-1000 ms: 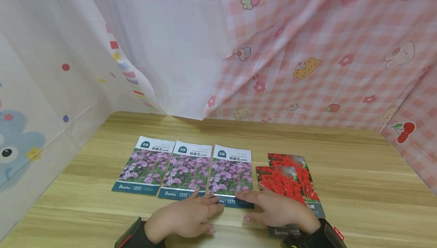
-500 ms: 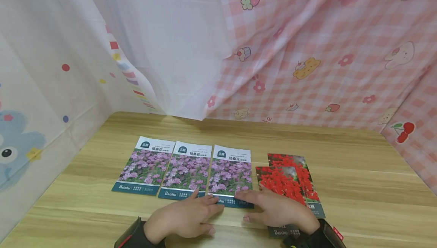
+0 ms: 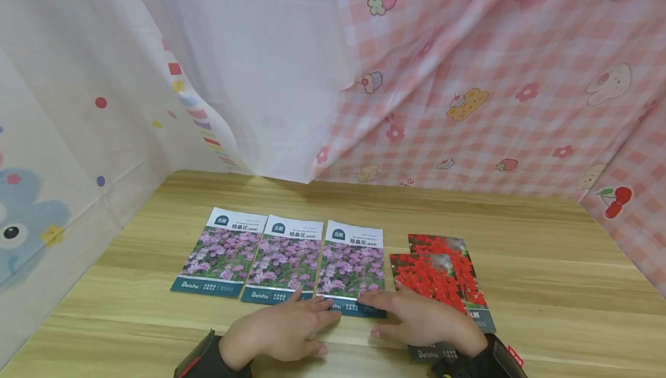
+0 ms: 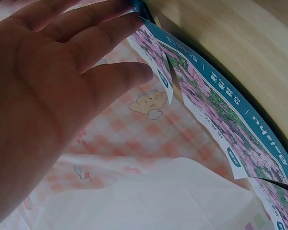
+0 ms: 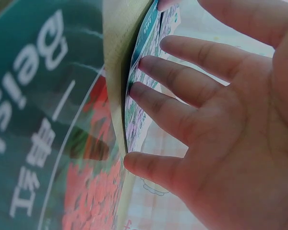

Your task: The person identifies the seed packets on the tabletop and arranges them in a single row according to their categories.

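Observation:
Three seed packets with purple flowers lie in a row on the table: a left packet (image 3: 221,255), a middle packet (image 3: 286,255) and a right packet (image 3: 351,265). My left hand (image 3: 283,330), fingers extended, rests at the lower edges of the middle and right ones. On the right packet's lower right corner lie fingertips of my right hand (image 3: 429,319), its fingers straight and spread. That hand covers part of a red-flower seed packet (image 3: 426,277), which overlaps a second red-flower packet (image 3: 470,277) behind it. In the right wrist view, the red-flower packet (image 5: 93,191) fills the left side.
The wooden table (image 3: 546,285) extends around the packets. Behind it hangs a pink checked cloth (image 3: 468,147) beside a white cloth (image 3: 270,77). Another white cloth (image 3: 57,106) with cartoon prints borders the left side. Dark bands (image 3: 213,360) circle both wrists.

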Tool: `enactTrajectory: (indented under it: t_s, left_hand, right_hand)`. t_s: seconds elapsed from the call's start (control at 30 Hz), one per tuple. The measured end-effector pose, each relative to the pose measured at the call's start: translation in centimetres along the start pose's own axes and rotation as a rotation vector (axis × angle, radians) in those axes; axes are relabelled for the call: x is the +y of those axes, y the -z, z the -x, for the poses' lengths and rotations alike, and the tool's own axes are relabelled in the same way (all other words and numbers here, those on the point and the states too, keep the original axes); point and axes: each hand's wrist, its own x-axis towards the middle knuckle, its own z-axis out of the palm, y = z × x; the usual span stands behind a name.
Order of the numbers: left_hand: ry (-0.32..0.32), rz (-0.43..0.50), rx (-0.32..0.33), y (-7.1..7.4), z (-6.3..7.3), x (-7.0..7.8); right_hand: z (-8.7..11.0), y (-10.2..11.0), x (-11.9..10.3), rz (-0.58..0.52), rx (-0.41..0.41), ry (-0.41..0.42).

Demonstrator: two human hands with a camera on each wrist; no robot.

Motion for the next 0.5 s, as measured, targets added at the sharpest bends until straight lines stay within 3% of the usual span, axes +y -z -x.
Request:
enactTrajectory:
  t_s: [0.5]
  left_hand:
    - [-0.004,0.011,-0.002,-0.05,-0.05,0.01]
  right_hand:
    - [0.13,0.07,-0.05,-0.004,0.003,-0.002]
